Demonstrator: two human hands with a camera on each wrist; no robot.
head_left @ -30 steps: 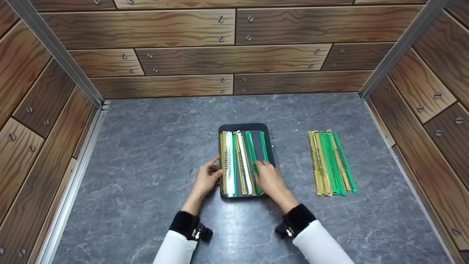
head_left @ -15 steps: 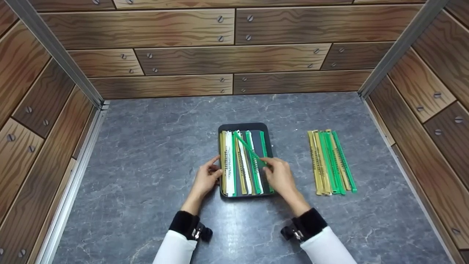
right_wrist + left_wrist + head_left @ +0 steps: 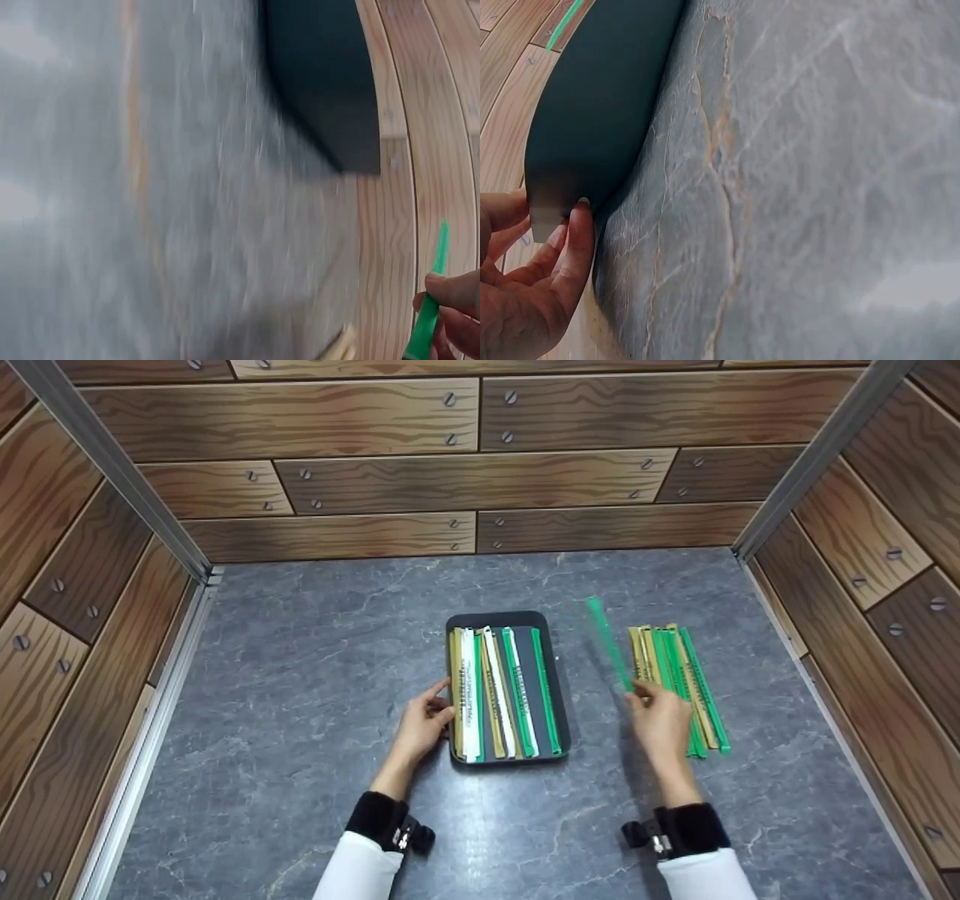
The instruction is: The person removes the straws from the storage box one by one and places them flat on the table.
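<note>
Just left of lower centre, the left hand (image 3: 424, 727) grips the wall of the black tray (image 3: 499, 619) unchanged; right of centre, a blurred green stick packet (image 3: 608, 643), pinched by the right hand (image 3: 661, 724), has left the tray for the loose row (image 3: 681, 649) at right, apparently leaving the tray one fewer.

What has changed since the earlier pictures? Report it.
The right hand has moved rightward from the tray, pinching a green strip lifted out of it, to the pile of strips. The left hand stays at the tray's left edge; the pile's visible part looks unchanged.
</note>
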